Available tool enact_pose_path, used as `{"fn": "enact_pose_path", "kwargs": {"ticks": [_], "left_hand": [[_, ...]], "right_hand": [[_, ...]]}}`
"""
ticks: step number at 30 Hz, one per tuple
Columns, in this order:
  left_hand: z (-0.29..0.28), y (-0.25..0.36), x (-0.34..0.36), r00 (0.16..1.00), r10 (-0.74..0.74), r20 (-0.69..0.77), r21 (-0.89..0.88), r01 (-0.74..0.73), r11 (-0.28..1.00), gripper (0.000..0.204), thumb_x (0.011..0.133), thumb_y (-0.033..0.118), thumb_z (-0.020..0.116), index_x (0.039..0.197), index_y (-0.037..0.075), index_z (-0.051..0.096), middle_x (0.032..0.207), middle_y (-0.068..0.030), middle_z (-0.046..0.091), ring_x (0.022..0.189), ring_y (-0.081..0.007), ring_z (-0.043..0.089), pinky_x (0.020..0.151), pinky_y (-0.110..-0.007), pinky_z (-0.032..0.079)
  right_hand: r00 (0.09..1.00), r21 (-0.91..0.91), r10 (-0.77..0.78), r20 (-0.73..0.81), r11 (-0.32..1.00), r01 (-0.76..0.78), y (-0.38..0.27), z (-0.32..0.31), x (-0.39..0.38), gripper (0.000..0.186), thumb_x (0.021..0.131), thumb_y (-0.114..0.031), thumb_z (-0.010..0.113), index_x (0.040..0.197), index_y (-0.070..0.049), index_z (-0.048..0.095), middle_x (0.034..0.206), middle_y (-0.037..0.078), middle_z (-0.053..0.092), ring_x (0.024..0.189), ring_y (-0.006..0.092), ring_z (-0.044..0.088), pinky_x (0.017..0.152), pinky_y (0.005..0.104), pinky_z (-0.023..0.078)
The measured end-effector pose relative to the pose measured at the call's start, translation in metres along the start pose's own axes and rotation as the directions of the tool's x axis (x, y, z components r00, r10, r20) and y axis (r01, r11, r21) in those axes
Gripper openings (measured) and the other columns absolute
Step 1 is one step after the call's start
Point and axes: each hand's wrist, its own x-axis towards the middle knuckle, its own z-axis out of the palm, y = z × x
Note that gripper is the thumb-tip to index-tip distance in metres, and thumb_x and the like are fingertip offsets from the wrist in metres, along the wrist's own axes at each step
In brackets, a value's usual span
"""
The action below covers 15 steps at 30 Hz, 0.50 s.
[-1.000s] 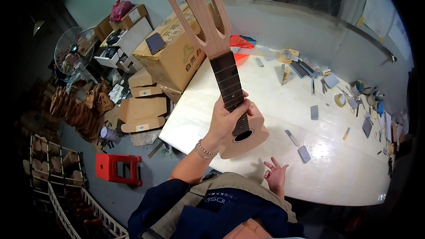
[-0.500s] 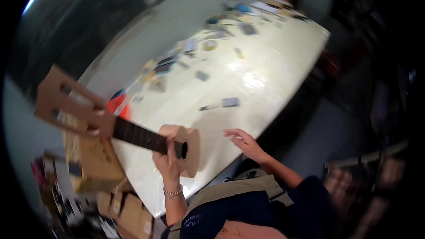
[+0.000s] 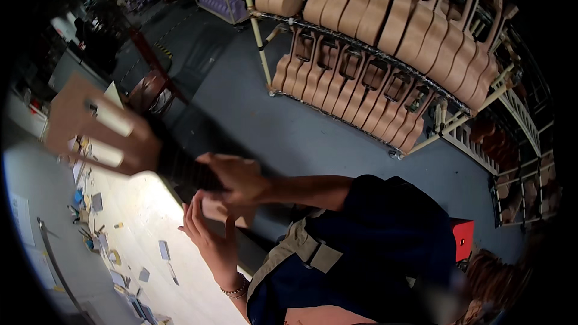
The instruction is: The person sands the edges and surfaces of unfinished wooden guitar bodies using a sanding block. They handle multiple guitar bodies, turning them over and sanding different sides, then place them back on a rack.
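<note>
An unfinished wooden ukulele with a slotted headstock and a dark fretboard slants in front of me, its headstock toward the left. My right hand is closed round the neck near the body; motion blurs this part. Just below it my left hand, with bracelets at the wrist, has its fingers stretched out beside the small pale body. Whether the left fingertips touch the wood, I cannot tell. Most of the body is hidden behind my hands and forearm.
A white table with small tools and grey pads lies at the left. Across the grey floor stands a rack with two rows of unfinished instruments. Beyond the table is a dark red chair. A red box is at my right.
My view has swung right, from the table toward the rack. The ukulele's neck has passed from my left hand to my right hand. My left hand has let go and opened.
</note>
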Motion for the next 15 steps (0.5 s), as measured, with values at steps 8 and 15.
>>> {"fn": "enact_pose_path", "kwargs": {"ticks": [8,15], "left_hand": [[0.056,0.021,0.078,0.995,0.084,0.050,-0.117,-0.077,0.990,0.062,0.074,0.007,0.066,0.129,0.010,0.037,0.126,-0.0103,0.045,0.123,-0.0277,0.037,0.104,-0.051,0.018],[0.128,0.047,0.152,1.000,0.020,0.017,-0.178,-0.017,0.984,0.062,0.075,0.008,0.065,0.130,0.011,0.037,0.121,-0.0088,0.050,0.118,-0.0270,0.042,0.103,-0.051,0.019]], "right_hand": [[0.922,0.187,0.232,-0.311,0.966,-0.180,0.090,-0.150,0.046,0.049,0.078,-0.015,0.067,0.114,-0.001,0.037,0.087,0.005,0.053,0.080,0.0115,0.054,0.071,0.0252,0.045],[0.715,0.335,0.142,-0.685,0.932,0.137,0.181,-0.302,0.179,0.025,0.079,-0.019,0.065,0.089,-0.003,0.048,0.061,0.000,0.047,0.042,0.0056,0.041,0.035,0.0210,0.030]]}}
